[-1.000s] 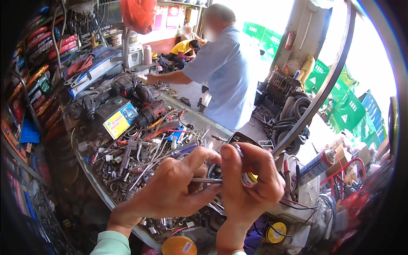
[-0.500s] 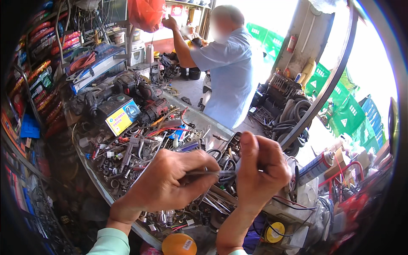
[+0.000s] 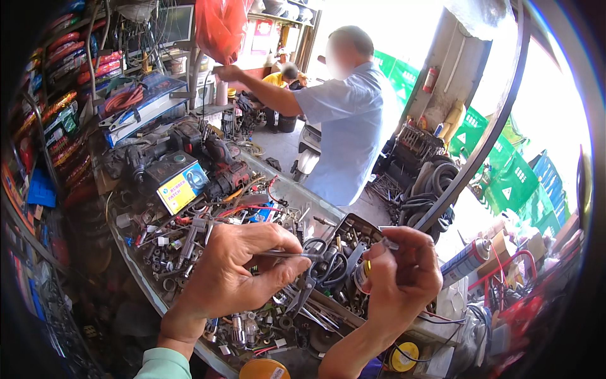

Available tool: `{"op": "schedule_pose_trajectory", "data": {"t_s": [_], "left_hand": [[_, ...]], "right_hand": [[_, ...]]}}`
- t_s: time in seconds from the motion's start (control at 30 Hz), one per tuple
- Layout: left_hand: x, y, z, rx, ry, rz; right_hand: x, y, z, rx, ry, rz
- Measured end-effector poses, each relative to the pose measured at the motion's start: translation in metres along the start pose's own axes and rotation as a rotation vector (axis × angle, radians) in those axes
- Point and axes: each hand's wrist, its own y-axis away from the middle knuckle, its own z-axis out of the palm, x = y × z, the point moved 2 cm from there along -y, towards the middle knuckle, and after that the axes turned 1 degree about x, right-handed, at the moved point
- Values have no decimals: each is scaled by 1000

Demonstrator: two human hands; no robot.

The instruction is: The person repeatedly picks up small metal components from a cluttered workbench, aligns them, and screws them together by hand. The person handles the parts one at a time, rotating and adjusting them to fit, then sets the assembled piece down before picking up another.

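My left hand (image 3: 243, 268) is closed, pinching a thin grey metal rod (image 3: 315, 258) between thumb and fingers. The rod points right, and its free end looks threaded. My right hand (image 3: 404, 278) is raised on the right, thumb and forefinger pinched on a small translucent piece (image 3: 390, 244) whose kind I cannot make out. A gap separates the rod's tip from the right hand. Below the rod, a pair of scissors (image 3: 304, 295) with dark handles lies at an open-topped tray (image 3: 363, 225) of small metal parts.
Sockets, bolts and loose hardware crowd the glass-edged bench. A yellow-labelled box (image 3: 182, 187) and power tools (image 3: 224, 180) lie at its back left. A spray can (image 3: 466, 262) stands right. Across the bench, a person in a light-blue shirt (image 3: 350, 126) reaches toward a red bag (image 3: 221, 28).
My hands have moved apart; the rod's right end has come away from my right hand, which now shows the small translucent piece. Across the bench, the person's arm is lower.
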Motion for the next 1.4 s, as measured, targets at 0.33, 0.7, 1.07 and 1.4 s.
{"op": "schedule_pose_trajectory", "data": {"t_s": [0.33, 0.7, 1.07, 1.4], "left_hand": [[3, -2, 1, 6, -102, 139], [-2, -4, 0, -55, -4, 86], [-6, -5, -2, -144, 80, 84], [-5, -5, -3, -212, 210, 30]], "right_hand": [[-17, 10, 6, -387, 315, -221], [-14, 10, 6, -468, 199, -274], [-23, 18, 9, -338, 185, -228], [-19, 15, 6, -397, 112, -360]]}}
